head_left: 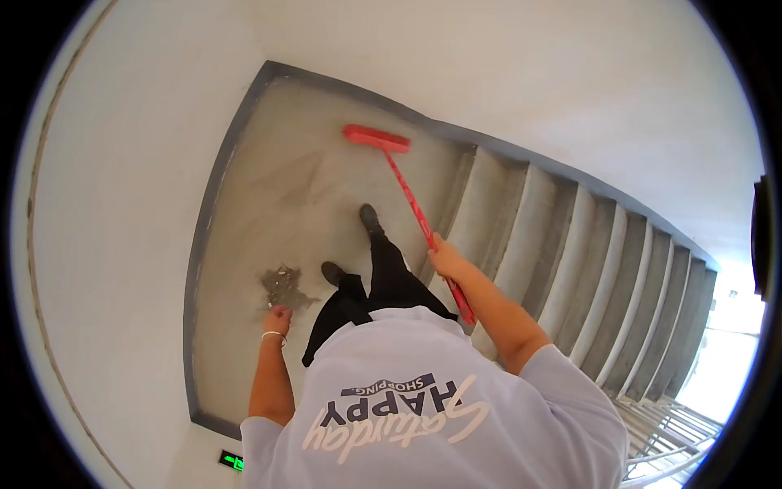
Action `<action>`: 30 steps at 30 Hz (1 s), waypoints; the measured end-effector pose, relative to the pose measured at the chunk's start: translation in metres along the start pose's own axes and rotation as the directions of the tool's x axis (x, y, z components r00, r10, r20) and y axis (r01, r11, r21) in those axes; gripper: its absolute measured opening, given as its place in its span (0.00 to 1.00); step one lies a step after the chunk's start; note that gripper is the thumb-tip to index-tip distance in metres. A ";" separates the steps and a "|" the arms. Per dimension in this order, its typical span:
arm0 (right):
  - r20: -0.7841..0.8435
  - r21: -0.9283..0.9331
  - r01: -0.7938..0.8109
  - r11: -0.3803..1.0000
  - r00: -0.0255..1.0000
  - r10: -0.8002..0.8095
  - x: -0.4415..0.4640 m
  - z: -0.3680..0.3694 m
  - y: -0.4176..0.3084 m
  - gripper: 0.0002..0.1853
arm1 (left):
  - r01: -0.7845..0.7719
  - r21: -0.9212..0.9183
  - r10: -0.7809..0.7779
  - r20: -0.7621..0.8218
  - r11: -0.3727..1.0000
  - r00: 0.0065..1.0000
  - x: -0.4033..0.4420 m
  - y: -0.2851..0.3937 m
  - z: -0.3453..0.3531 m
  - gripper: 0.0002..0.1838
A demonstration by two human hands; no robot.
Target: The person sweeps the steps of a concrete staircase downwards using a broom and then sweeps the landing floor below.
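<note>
A red broom (415, 208) slants across the landing, its wide head resting on the floor near the far wall. My right hand (444, 256) is wrapped round the lower part of its handle, and the handle's end sticks out below the wrist. My left hand (278, 319), with a white band at the wrist, hangs at the left with its fingers curled in; whether anything is inside them is hidden. Just beyond that hand in the view lies a dark heap of dirt and small debris (282, 285) on the grey floor (261, 220).
Concrete steps (546, 236) run off to the right, with a metal railing (668, 440) at the lower right. White walls with a grey base strip (195, 244) border the landing. My feet in dark shoes (371, 218) stand on it. A green lit sign (231, 461) is at the lower left.
</note>
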State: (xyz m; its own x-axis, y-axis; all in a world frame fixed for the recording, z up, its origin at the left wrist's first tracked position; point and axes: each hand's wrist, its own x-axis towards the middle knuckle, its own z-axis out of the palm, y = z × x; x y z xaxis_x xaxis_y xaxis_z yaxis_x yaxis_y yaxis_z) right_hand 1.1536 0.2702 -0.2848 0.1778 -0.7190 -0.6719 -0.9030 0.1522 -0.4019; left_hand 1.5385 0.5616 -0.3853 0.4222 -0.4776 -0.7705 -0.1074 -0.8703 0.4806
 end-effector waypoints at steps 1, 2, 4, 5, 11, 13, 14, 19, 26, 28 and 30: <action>-0.025 -0.095 -0.023 0.995 0.999 0.021 0.007 0.002 -0.005 0.21 | 0.008 -0.007 -0.009 -0.011 1.000 1.000 -0.003 -0.004 0.000 0.17; -0.016 -0.101 -0.013 0.995 1.000 0.012 0.006 0.004 -0.007 0.21 | 0.026 -0.016 -0.027 -0.023 1.000 0.999 -0.007 -0.009 0.001 0.17; 0.195 0.038 -0.111 0.993 0.976 0.101 -0.020 -0.008 -0.030 0.21 | 0.047 -0.036 -0.048 -0.039 0.998 0.998 -0.004 -0.028 0.006 0.17; 0.196 0.027 -0.103 0.994 0.976 0.096 -0.038 -0.011 -0.043 0.21 | 0.019 -0.011 -0.020 -0.036 1.000 0.999 0.003 -0.052 0.012 0.16; 0.537 0.261 -0.271 0.926 0.838 0.094 -0.081 -0.039 -0.085 0.20 | 0.057 0.000 -0.057 -0.032 0.998 0.998 -0.007 -0.088 0.026 0.15; 0.492 0.179 -0.219 0.959 0.864 0.106 -0.081 -0.035 -0.094 0.29 | 0.059 -0.058 -0.062 -0.062 0.997 0.996 -0.015 -0.091 0.022 0.15; 0.504 0.165 -0.211 0.963 0.858 0.101 -0.072 -0.033 -0.097 0.29 | 0.052 -0.053 -0.057 -0.087 0.997 0.995 -0.015 -0.091 0.020 0.16; 0.132 -0.170 0.209 0.963 0.973 -0.188 0.041 -0.004 -0.138 0.23 | 0.117 -0.194 -0.141 -0.117 0.974 0.983 -0.033 -0.085 0.010 0.17; 0.299 -0.465 0.180 0.867 0.954 -0.038 0.053 0.037 -0.162 0.14 | 0.135 -0.243 -0.166 -0.114 0.961 0.980 -0.051 -0.108 0.033 0.17; 0.394 -0.305 0.155 0.939 0.919 -0.024 -0.005 0.033 -0.152 0.13 | 0.099 -0.269 -0.144 -0.156 0.958 0.977 -0.063 -0.126 0.054 0.17; 0.565 -0.181 0.126 0.975 0.825 -0.002 -0.049 0.019 -0.163 0.15 | 0.179 -0.305 -0.227 -0.132 0.936 0.965 -0.076 -0.137 0.058 0.12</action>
State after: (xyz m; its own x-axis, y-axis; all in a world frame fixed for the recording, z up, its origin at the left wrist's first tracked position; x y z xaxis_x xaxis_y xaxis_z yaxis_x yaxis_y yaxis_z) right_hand 1.2991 0.2935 -0.1979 0.3692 -0.2108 -0.9051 -0.9292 -0.0650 -0.3639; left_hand 1.4689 0.7099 -0.4169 0.5507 -0.2472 -0.7973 0.2491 -0.8630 0.4396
